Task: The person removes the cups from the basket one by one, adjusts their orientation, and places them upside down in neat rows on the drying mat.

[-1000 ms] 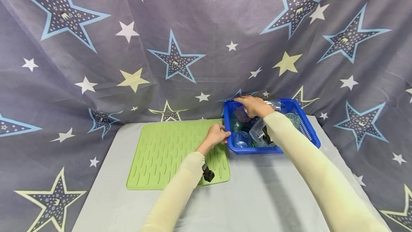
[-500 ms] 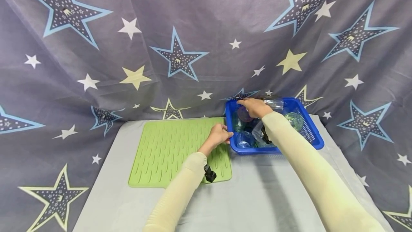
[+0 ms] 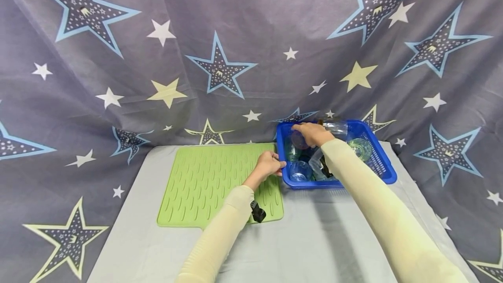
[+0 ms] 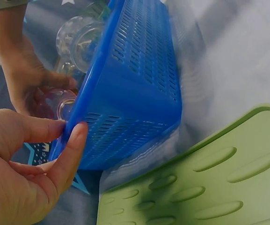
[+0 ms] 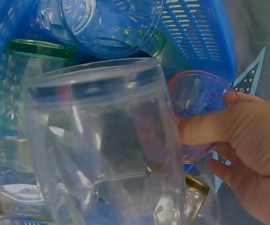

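On the right of the table stands a blue plastic basket (image 3: 367,177) full of clear cups and glasses. My left hand (image 3: 269,166) pinches its left rim between thumb and fingers, as the left wrist view shows at close range. Inside the basket's far left corner, my right hand (image 3: 313,134) grips a pink-tinted clear cup (image 5: 195,91), thumb on one side and fingers on the other. A large clear container (image 5: 102,136) fills the middle of the right wrist view, beside that cup. My right hand and sleeve hide part of the basket's contents in the head view.
A green ridged mat (image 3: 212,182) lies left of the basket on a pale cloth-covered table (image 3: 298,239). Inside the basket are also a clear blue-looking glass (image 3: 300,171) and a greenish glass (image 3: 360,149). A star-patterned curtain (image 3: 251,77) hangs close behind.
The head view has shifted slightly. My right hand's fingers, stretched toward the basket's far left rim earlier, are drawn in and bent around the cup. My left hand stays on the rim.
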The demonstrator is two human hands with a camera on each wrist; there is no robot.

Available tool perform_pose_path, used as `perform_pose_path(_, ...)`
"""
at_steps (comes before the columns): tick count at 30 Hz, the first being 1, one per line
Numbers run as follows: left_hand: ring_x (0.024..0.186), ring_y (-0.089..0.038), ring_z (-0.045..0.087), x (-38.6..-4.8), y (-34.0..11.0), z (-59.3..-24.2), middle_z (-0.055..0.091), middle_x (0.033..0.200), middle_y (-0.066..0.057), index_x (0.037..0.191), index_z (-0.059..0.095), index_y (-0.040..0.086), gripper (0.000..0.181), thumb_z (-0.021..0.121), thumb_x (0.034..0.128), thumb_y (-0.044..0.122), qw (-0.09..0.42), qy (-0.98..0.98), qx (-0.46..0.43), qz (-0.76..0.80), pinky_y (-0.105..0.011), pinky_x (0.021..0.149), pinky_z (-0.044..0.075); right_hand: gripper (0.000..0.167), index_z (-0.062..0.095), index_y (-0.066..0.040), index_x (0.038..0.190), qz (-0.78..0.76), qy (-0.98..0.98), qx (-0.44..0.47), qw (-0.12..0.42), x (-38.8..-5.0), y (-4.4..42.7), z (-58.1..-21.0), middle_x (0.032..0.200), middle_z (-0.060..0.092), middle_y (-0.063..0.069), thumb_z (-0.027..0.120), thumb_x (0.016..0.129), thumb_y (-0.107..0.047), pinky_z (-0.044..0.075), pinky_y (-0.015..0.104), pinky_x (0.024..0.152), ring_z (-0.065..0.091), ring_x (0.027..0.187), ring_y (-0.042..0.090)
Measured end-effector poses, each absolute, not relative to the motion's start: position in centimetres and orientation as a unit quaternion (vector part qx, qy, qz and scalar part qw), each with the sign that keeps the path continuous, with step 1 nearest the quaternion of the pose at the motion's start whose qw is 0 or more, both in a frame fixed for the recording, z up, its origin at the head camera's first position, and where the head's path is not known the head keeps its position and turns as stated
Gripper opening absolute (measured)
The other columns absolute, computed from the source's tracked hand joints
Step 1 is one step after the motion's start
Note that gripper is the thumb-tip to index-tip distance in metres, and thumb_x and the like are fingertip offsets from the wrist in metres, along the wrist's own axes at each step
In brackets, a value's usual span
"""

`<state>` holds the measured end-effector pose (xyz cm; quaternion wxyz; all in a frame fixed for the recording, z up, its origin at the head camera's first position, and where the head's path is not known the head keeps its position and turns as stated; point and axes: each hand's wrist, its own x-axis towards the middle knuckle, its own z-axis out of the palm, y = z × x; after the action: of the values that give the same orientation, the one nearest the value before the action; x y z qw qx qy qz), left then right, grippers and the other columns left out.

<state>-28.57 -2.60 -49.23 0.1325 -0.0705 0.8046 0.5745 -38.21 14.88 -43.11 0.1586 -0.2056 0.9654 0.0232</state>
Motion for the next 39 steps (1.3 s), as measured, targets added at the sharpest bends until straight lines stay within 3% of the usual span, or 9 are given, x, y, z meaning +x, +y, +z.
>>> perform_pose_path(8,0.043,-0.009,0.056,-29.0,-2.1,-49.3,0.072,0.088,-0.016,0.118,0.061,-0.008,0.032,0.074,0.0893,0.002,0.115,0.805,-0.096,0.574,-0.021,0.046,0.054,0.076,0.051,-0.017,0.148,0.013,0.967,-0.209,0.143,-38.5,15.2,-43.4,0.149,0.053,0.018,0.063,0.083,0.019,0.056,0.041,0.073,0.058,0.107,0.03)
perform_pose_path(15,0.044,-0.008,0.057,-29.1,-2.0,-49.6,0.073,0.09,-0.016,0.116,0.061,-0.007,0.031,0.074,0.0895,0.003,0.116,0.81,-0.1,0.567,-0.026,0.053,0.059,0.075,0.052,-0.016,0.147,0.012,0.968,-0.207,0.14,-38.7,15.4,-43.7,0.147,0.055,0.019,0.068,0.082,0.017,0.059,0.048,0.085,0.06,0.114,0.032)
perform_pose_path(18,0.044,-0.009,0.057,-29.1,-2.0,-49.7,0.073,0.09,-0.016,0.117,0.061,-0.007,0.032,0.074,0.0901,0.003,0.116,0.809,-0.097,0.568,-0.029,0.057,0.061,0.076,0.052,-0.015,0.147,0.006,0.969,-0.205,0.141,-38.7,15.4,-43.7,0.146,0.055,0.02,0.071,0.08,0.015,0.06,0.048,0.085,0.06,0.113,0.031)
perform_pose_path(24,0.046,-0.01,0.059,-29.2,-2.1,-49.6,0.073,0.091,-0.017,0.118,0.061,-0.007,0.032,0.073,0.0905,0.004,0.116,0.811,-0.095,0.565,-0.022,0.049,0.056,0.077,0.054,-0.012,0.144,-0.008,0.968,-0.216,0.124,-38.8,15.3,-43.6,0.14,0.06,0.021,0.077,0.075,0.014,0.06,0.044,0.077,0.06,0.103,0.029)
perform_pose_path(27,0.046,-0.01,0.058,-29.1,-2.1,-49.7,0.074,0.092,-0.018,0.118,0.06,-0.007,0.032,0.074,0.0903,0.003,0.117,0.811,-0.097,0.565,-0.021,0.048,0.055,0.076,0.053,-0.008,0.143,-0.016,0.968,-0.223,0.114,-38.7,15.3,-43.5,0.135,0.062,0.021,0.081,0.074,0.009,0.059,0.046,0.082,0.062,0.102,0.03)
perform_pose_path(33,0.045,-0.009,0.057,-29.1,-2.0,-49.6,0.074,0.092,-0.018,0.116,0.061,-0.007,0.03,0.074,0.0896,0.002,0.116,0.809,-0.097,0.567,-0.028,0.055,0.06,0.073,0.056,0.001,0.135,-0.036,0.966,-0.243,0.076,-38.8,15.5,-43.1,0.124,0.067,0.023,0.084,0.068,0.003,0.057,0.049,0.091,0.066,0.105,0.034)
perform_pose_path(39,0.047,-0.011,0.059,-29.0,-2.1,-49.4,0.073,0.095,-0.02,0.116,0.061,-0.009,0.031,0.073,0.0889,0.0,0.116,0.796,-0.1,0.586,-0.048,0.079,0.063,0.079,0.05,0.005,0.137,-0.048,0.968,-0.232,0.08,-38.7,15.5,-42.4,0.127,0.065,0.025,0.089,0.068,-0.007,0.056,0.05,0.095,0.066,0.112,0.038)
